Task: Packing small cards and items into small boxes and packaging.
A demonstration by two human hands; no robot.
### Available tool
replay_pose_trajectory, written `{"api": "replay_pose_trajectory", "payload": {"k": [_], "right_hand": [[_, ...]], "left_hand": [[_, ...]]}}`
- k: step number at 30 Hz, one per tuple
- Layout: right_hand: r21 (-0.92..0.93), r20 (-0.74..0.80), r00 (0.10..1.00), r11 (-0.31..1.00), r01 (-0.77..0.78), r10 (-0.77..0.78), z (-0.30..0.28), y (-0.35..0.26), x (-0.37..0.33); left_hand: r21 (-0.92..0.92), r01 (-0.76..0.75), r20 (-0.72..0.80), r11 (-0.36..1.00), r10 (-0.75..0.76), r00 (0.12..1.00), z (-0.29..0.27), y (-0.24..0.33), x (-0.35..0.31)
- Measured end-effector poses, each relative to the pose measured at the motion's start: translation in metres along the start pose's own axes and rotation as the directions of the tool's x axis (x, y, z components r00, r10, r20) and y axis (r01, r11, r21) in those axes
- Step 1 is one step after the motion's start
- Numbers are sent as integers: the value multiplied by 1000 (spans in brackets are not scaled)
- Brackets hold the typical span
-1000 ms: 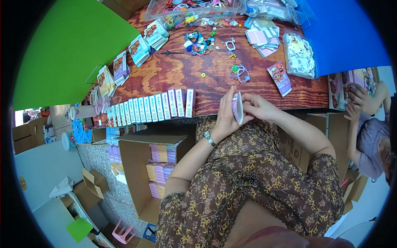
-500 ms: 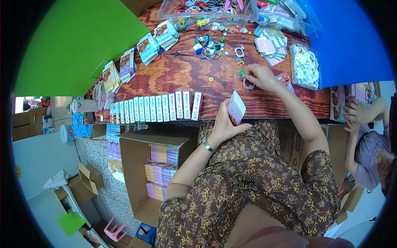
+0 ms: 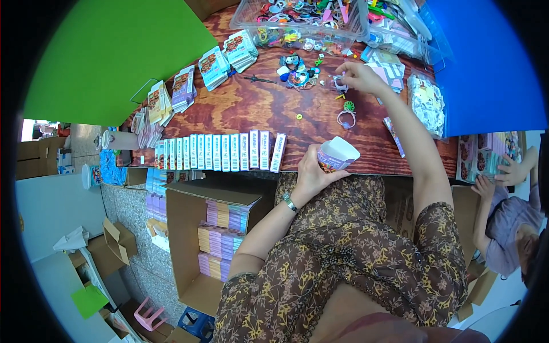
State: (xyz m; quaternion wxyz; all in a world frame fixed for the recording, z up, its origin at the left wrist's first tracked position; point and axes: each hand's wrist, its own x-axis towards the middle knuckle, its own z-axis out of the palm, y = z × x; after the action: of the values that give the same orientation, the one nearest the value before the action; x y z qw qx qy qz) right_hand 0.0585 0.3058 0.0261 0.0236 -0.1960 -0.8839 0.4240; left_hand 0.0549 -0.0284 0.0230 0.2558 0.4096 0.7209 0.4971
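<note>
My left hand [image 3: 311, 171] grips a small purple printed card box [image 3: 338, 155] by its sides at the table's front edge. The box's white top flap stands up and its mouth faces me. Farther back, my right hand [image 3: 360, 78] has its fingers bent down onto a small lilac-and-white frame-shaped trinket [image 3: 338, 84], which they partly cover. Nearer me lie a green flower-shaped piece [image 3: 349, 106] and a pale lilac band [image 3: 346, 119]. A yellow ring-like bead [image 3: 299, 116] rests left of them, and a small yellow piece [image 3: 341, 96] lies just below my right fingers.
A row of upright slim boxes [image 3: 226, 152] lines the front edge at left. Card stacks [image 3: 213, 68] stand behind. A clear bin [image 3: 303, 31] of trinkets sits at the back, and a bag of white pieces [image 3: 428, 106] at right. Another person's hands [image 3: 496, 174] work at far right.
My right hand has left the green flower piece and the lilac band and moved farther back to the frame-shaped trinket. The box in my left hand has tipped, showing more of its mouth. The view shifted slightly.
</note>
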Motion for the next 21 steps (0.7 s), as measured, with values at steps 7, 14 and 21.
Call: {"api": "replay_pose_trajectory", "payload": {"k": [7, 14, 21], "right_hand": [[-547, -209, 975, 835, -51, -78, 28, 22, 14], [-590, -195, 941, 800, 112, -275, 9, -16, -4], [-562, 71, 945, 770, 302, -319, -26, -117, -46]], "left_hand": [[143, -17, -127, 990, 36, 991, 6, -13, 11], [215, 12, -229, 976, 39, 973, 14, -20, 28], [258, 29, -288, 966, 48, 957, 9, -22, 42]]}}
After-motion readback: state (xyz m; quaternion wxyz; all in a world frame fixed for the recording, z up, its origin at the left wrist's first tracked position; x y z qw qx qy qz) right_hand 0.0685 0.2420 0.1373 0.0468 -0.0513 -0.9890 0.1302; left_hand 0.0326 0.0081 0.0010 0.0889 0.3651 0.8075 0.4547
